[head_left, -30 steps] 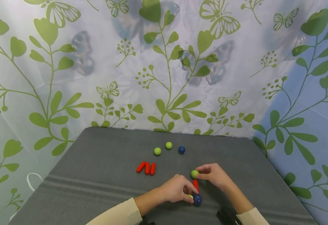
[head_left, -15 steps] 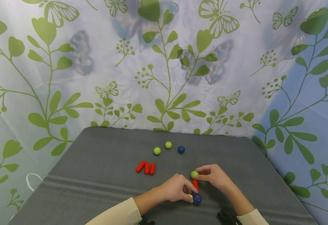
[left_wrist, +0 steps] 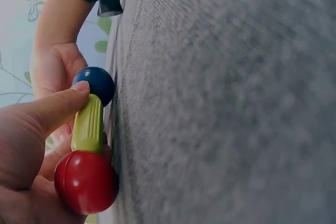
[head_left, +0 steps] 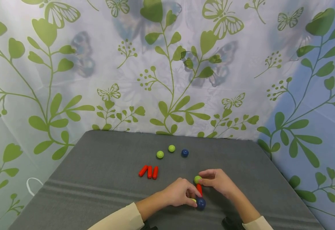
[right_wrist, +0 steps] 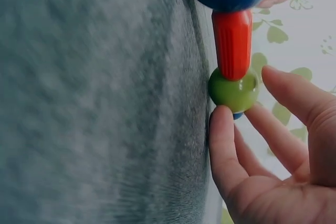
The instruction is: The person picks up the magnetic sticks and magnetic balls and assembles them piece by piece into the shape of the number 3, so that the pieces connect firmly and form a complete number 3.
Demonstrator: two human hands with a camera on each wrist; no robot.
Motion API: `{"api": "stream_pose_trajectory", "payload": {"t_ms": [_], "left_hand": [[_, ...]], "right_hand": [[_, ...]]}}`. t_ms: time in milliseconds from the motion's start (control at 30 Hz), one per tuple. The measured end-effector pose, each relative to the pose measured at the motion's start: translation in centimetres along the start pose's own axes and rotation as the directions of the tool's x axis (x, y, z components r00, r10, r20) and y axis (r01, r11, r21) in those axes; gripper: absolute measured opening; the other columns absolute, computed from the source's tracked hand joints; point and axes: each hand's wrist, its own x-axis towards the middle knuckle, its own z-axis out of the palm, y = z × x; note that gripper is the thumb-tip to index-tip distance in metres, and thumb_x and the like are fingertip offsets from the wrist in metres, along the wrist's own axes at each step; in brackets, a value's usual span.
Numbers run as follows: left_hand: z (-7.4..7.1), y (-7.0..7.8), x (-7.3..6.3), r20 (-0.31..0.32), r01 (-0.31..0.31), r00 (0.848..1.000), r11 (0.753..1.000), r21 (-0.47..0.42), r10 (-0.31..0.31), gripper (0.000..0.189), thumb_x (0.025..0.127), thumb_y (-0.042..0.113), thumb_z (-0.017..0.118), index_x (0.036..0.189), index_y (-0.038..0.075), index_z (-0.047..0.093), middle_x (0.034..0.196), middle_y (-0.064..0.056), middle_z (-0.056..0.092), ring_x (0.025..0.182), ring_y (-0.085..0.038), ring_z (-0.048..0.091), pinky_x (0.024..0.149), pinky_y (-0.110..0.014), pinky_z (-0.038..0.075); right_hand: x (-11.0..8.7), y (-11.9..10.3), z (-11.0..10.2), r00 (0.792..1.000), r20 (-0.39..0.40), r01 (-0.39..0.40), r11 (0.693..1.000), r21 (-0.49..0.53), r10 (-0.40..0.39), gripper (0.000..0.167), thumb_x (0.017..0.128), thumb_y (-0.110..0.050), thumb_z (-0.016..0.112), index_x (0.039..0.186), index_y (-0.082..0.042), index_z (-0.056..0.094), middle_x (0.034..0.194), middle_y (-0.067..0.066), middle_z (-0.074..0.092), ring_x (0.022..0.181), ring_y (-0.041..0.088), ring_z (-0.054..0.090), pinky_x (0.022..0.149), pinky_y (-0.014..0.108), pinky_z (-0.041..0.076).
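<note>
My left hand (head_left: 180,192) pinches a blue ball (left_wrist: 100,83), the thumb on it and the fingers behind. From that ball a ribbed lime-green rod (left_wrist: 89,124) runs to a shiny red ball (left_wrist: 86,182), seen in the left wrist view. A ribbed red rod (right_wrist: 233,43) also extends from the blue ball, with a green ball (right_wrist: 233,90) on its far end. My right hand (head_left: 219,181) holds this green ball, fingertips against its outer side. In the head view, the left fingers hide most of the lime-green rod and all of the red ball.
Several loose pieces lie farther back on the grey table (head_left: 107,153). These are three red rods (head_left: 149,172), a near green ball (head_left: 160,154), a farther green ball (head_left: 171,148) and a blue ball (head_left: 184,153). A patterned curtain (head_left: 112,64) hangs behind.
My right hand and its green ball have shifted slightly toward the blue ball. The left hand keeps its grip in nearly the same place, and the loose pieces stay put.
</note>
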Motion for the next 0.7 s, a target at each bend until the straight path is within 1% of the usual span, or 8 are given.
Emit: {"api": "stream_pose_trajectory", "payload": {"t_ms": [33,200,333,433,500,567,700], "left_hand": [[-0.1,0.0,-0.1,-0.007,-0.005,1.000,1.000,0.011,0.005,0.024,0.085,0.018,0.085,0.109,0.016,0.080,0.078,0.011,0.074,0.066,0.011,0.061,0.065,-0.011,0.052],[-0.8,0.0,-0.8,-0.059,0.003,0.998,1.000,-0.023,-0.004,0.023,0.086,0.017,0.084,0.108,0.014,0.079,0.077,0.008,0.073,0.066,0.008,0.061,0.065,-0.011,0.052],[-1.6,-0.4,-1.5,-0.100,0.038,0.994,0.996,-0.075,-0.045,0.020,0.087,0.015,0.083,0.106,0.011,0.079,0.079,0.007,0.074,0.067,0.006,0.061,0.066,-0.013,0.052],[-2.5,-0.8,-2.3,-0.151,0.072,0.985,0.993,-0.098,-0.086,0.018,0.088,0.015,0.082,0.105,0.010,0.079,0.084,0.007,0.076,0.072,0.004,0.064,0.070,-0.015,0.053],[-3.2,-1.4,-2.9,-0.199,0.100,0.973,0.991,-0.093,-0.117,0.018,0.089,0.015,0.081,0.105,0.010,0.079,0.089,0.008,0.076,0.077,0.002,0.065,0.073,-0.016,0.053],[-4.2,-2.0,-3.7,-0.255,0.125,0.957,0.990,-0.071,-0.139,0.017,0.090,0.014,0.080,0.106,0.009,0.079,0.092,0.006,0.076,0.081,-0.002,0.065,0.075,-0.019,0.053],[-6.2,-3.8,-5.2,-0.363,0.185,0.918,0.982,0.030,-0.162,0.015,0.092,0.010,0.076,0.106,0.006,0.078,0.092,0.003,0.074,0.083,-0.009,0.065,0.073,-0.025,0.053]], "right_hand": [[-0.2,0.0,0.1,1.000,-0.009,-0.004,1.000,0.005,0.004,0.046,0.088,-0.028,0.082,0.123,-0.001,0.071,0.119,0.014,0.075,0.105,0.024,0.073,0.085,0.037,0.060],[-1.1,-0.1,0.5,0.998,-0.059,-0.010,1.000,0.001,0.010,0.046,0.088,-0.029,0.083,0.124,-0.004,0.071,0.118,0.014,0.073,0.099,0.024,0.073,0.081,0.038,0.059],[-1.8,-0.2,1.0,0.996,-0.093,-0.007,1.000,-0.019,0.006,0.043,0.087,-0.028,0.083,0.123,-0.007,0.071,0.116,0.013,0.073,0.096,0.023,0.072,0.079,0.038,0.057],[-2.3,-0.3,1.2,0.994,-0.106,-0.004,1.000,-0.018,0.003,0.041,0.087,-0.027,0.083,0.121,-0.007,0.071,0.115,0.013,0.073,0.095,0.022,0.072,0.079,0.037,0.056],[-2.5,-0.2,1.3,0.994,-0.106,-0.008,1.000,-0.014,0.006,0.041,0.087,-0.027,0.083,0.121,-0.007,0.071,0.114,0.012,0.074,0.095,0.021,0.072,0.079,0.035,0.056],[-2.8,-0.2,1.4,0.995,-0.098,-0.012,1.000,-0.004,0.011,0.041,0.087,-0.027,0.083,0.120,-0.006,0.071,0.112,0.011,0.074,0.094,0.020,0.072,0.078,0.034,0.057],[-3.4,-0.1,1.6,0.997,-0.074,-0.024,1.000,0.006,0.024,0.042,0.087,-0.026,0.083,0.120,-0.005,0.071,0.109,0.010,0.075,0.093,0.019,0.072,0.077,0.033,0.057]]}}
